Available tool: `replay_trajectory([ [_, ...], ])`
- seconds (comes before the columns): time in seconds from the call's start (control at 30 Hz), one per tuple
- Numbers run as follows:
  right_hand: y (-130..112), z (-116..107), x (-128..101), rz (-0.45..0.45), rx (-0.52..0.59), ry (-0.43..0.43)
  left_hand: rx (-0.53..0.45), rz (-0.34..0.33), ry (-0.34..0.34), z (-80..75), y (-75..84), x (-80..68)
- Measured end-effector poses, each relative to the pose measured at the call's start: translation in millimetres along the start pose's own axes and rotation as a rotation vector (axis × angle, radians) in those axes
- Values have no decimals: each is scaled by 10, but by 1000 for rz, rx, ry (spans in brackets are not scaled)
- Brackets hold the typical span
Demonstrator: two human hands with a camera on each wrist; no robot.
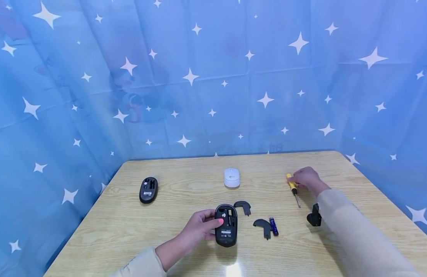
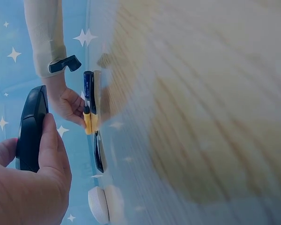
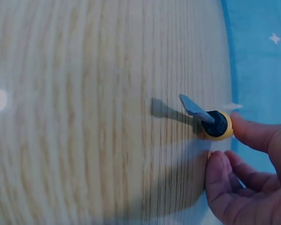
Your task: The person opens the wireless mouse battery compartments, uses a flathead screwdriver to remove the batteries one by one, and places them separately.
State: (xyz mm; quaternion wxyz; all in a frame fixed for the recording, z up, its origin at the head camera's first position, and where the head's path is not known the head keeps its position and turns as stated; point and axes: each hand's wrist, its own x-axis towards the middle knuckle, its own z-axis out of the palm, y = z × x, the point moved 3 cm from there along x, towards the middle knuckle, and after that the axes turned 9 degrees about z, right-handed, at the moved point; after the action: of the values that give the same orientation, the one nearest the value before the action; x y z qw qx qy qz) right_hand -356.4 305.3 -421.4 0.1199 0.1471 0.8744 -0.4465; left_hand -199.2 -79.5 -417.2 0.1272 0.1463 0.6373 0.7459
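Head: left hand [image 1: 198, 226] is clamping the held mouse [image 1: 228, 236], thumb on its exposed battery-bay side. Right hand [image 1: 307, 179] is pinching the screwdriver [image 1: 292, 186] by its yellow handle. Dark covers [image 1: 267, 229] and a blue battery [image 1: 273, 226] are lying on the surface [image 1: 185, 192], right of the left fingers; white mouse [image 1: 232, 178] is sitting beyond them, other black mouse [image 1: 148, 190] beyond and left.

Left wrist: held mouse is showing edge-on between thumb and fingers, clear of the surface.

Right wrist: thumb is touching the handle, other fingers are curling just beside it, blade is pointing away from the fingertips.
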Motion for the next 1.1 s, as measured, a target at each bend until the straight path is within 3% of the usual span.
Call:
replay_trajectory([
  [0.2,-21,65,-15,-58,-92,39,12,-1,6,4,-8,-14],
  [0.43,-19,119,-20,-71,-123,66,4,-2,0,10,-35,-44],
  [0.9,-23,65,-14,-13,-54,48,-17,2,-8,21,-9,-5],
  [1.1,-99,59,-106,-13,45,-20,-23,-4,-3,19,-11,3],
])
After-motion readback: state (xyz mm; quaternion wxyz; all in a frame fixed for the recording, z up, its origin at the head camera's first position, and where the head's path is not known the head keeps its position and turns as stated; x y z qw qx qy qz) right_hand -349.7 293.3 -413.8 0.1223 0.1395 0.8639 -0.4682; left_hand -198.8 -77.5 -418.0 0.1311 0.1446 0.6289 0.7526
